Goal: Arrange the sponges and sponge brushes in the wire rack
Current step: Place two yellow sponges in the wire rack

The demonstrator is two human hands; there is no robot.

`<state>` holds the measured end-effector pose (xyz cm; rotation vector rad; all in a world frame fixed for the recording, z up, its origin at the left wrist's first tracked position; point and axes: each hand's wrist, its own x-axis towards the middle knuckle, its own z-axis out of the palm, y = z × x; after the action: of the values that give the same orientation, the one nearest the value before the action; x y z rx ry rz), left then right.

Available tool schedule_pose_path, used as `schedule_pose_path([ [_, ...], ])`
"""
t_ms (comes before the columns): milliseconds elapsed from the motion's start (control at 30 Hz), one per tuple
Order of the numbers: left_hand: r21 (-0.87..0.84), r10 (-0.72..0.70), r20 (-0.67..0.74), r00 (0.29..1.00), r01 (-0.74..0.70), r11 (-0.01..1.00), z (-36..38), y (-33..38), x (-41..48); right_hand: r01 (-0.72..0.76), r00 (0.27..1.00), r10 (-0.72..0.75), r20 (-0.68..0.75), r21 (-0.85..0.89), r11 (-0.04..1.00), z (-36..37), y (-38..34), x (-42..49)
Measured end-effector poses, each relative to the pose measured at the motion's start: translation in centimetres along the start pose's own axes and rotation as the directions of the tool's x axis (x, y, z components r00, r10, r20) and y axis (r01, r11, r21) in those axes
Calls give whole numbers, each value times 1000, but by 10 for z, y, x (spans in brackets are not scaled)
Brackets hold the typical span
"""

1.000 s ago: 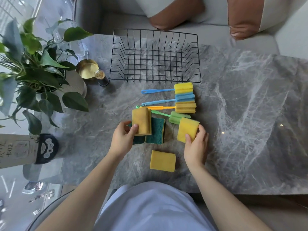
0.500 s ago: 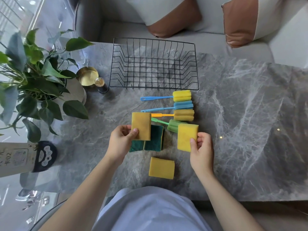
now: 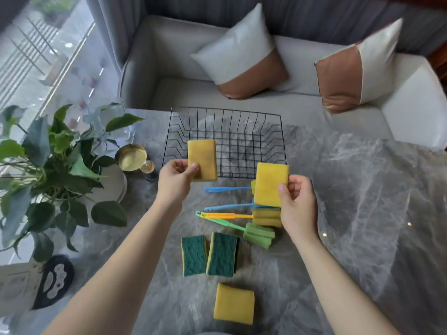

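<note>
Rack's empty as far as I can see, so nothing is placed yet. My left hand [image 3: 177, 176] pinches a yellow sponge [image 3: 202, 160] by its lower left corner, held up in front of the wire rack [image 3: 271, 122] at its near-left side, not inside it. My right hand [image 3: 296, 199] grips a second yellow sponge [image 3: 271, 183] along its right edge, raised just near of the rack's right front corner, above the brushes. Both are close to the rack, so I'd judge dropping them in is the step in hand. Left on the marble table [image 3: 362, 213]: two green-faced sponges [image 3: 209, 255] side by side, one more yellow sponge at the near edge [image 3: 234, 303], and four sponge brushes [image 3: 232, 215] lying in a loose row with blue, orange and green handles; the top ones' heads are partly hidden behind my right-hand sponge. So most of the job remains. Around: potted plant [image 3: 55, 165] far left, a gold tin [image 3: 131, 157] and a small bottle [image 3: 148, 168] just left of the rack, sofa with cushions [image 3: 242, 54] beyond. Nothing blocks the rack's open top; the tin sits near my left hand's path.
</note>
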<state>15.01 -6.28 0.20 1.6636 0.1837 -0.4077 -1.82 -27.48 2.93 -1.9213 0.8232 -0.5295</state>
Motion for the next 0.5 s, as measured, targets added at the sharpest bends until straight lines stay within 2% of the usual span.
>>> schedule_pose_path([
  [200, 95, -72, 10, 997, 71, 993, 37, 19, 84, -77, 997, 77, 13, 9, 997, 32, -2, 80],
  [500, 172, -261, -13, 965, 259, 950, 72, -9, 168, -182, 978, 187, 89, -61, 981, 80, 17, 157],
])
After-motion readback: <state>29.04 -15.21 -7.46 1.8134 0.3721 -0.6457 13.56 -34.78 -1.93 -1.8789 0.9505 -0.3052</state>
